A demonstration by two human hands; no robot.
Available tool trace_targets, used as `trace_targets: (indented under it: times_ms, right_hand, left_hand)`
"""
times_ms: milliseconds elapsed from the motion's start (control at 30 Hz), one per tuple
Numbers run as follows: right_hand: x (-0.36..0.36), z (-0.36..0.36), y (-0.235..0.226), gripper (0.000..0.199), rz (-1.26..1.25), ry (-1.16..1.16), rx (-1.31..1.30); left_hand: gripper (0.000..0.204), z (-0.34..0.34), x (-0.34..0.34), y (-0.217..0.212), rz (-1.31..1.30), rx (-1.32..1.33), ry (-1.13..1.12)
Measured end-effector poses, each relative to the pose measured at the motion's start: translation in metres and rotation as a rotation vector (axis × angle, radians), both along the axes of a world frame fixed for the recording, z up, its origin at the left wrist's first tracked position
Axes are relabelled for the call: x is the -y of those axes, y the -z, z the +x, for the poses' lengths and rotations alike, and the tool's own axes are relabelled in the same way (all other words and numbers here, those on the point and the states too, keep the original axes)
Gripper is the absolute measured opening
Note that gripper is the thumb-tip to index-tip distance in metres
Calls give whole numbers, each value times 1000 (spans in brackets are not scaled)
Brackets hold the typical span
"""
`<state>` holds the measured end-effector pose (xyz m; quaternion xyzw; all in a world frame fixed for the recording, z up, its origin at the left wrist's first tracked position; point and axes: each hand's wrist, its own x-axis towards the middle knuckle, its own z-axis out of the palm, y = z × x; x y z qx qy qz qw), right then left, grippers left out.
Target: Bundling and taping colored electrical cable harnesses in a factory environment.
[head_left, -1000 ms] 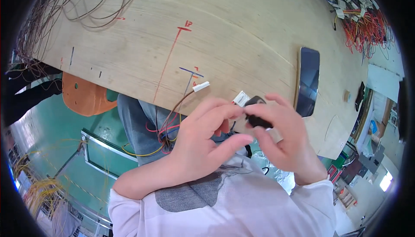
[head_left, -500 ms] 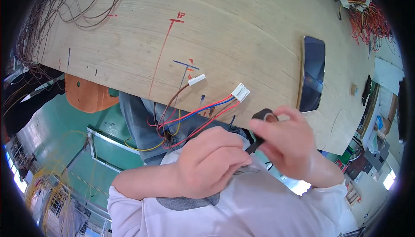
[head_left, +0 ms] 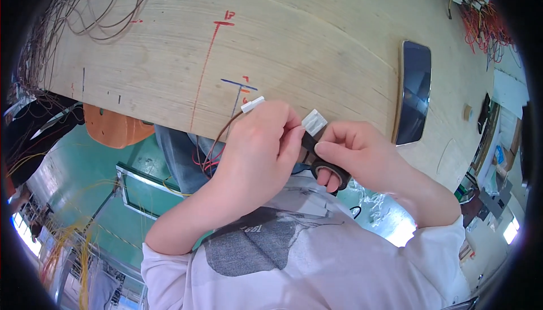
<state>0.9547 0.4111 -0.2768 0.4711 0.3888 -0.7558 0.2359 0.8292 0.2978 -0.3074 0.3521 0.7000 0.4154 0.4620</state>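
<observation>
My left hand [head_left: 257,149] sits at centre frame, fingers curled shut around a wire bundle [head_left: 212,149] whose red, brown and blue strands trail out at 8 o'clock toward my lap. Two white connectors mark the bundle's ends: a small plug [head_left: 252,104] juts out at 12 o'clock of the left hand, lying against the board edge, and a larger square connector [head_left: 314,122] shows between the two hands, at 2 o'clock of the left thumb.

My right hand [head_left: 365,157] lies at 3 o'clock of the left, almost touching it. One finger passes through the core of a black tape roll [head_left: 328,171], and the thumb and forefinger pinch the tape strip [head_left: 308,140] that runs from the roll up to the bundle just below the square connector. So both hands are clenched: left on the wires, right on the tape.

The board [head_left: 317,44], pale plywood, fills the upper half; red and blue pen marks [head_left: 223,44] run across it at 11 o'clock of the hands. A dark phone [head_left: 414,98] lies face up at 2 o'clock, well apart from the hands. Loose brown wires [head_left: 96,5] loop at 10 o'clock, and red-orange wires [head_left: 481,19] heap at 1 o'clock near the rim. An orange stool [head_left: 113,129] stands at 9 o'clock below the board.
</observation>
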Motion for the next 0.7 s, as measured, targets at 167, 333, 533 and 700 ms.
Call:
trace_targets:
  times_ms: [167, 333, 533, 700]
  right_hand:
    - [0, -2, 2, 13, 17, -34, 43]
    - [-1, -2, 2, 15, 33, -69, 28]
    - [-1, -1, 4, 18, 49, -102, 14]
    - [0, -3, 3, 19, 79, -125, 21]
  left_hand:
    - [10, 0, -2, 1, 34, -112, 60]
    - [11, 0, -3, 0, 32, -157, 85]
    - [12, 1, -5, 0, 40, -198, 78]
    - [12, 1, -5, 0, 57, -237, 77]
